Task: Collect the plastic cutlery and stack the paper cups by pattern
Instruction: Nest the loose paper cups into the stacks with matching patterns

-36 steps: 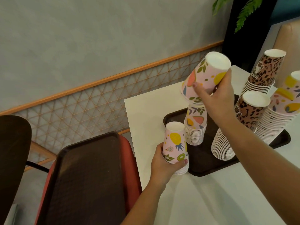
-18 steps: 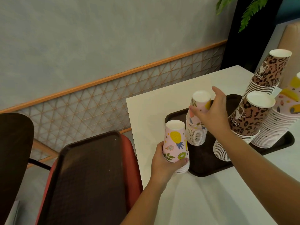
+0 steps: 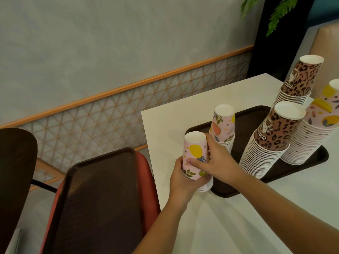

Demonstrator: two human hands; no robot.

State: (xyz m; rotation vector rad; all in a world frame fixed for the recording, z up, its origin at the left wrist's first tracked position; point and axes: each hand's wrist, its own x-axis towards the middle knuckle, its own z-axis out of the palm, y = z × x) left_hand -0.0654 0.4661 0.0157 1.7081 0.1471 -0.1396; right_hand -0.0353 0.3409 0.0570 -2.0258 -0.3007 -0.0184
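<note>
At centre frame, your left hand (image 3: 180,178) grips the short pineapple-cup stack (image 3: 196,156) from below, fingers curled round it; your right hand (image 3: 219,162) pinches its side, above the desk (image 3: 220,226) beside the tray (image 3: 311,162).

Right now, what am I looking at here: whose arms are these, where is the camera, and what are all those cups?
No machine: a person wears a camera on the head, looking down at their own arms. The left hand grips a short stack of pink fruit cups at the white table edge; the right hand grasps its top cup too. On the dark tray stand another fruit stack, two leopard stacks and a tall fruit stack. An empty tray lies on a red chair.
</note>
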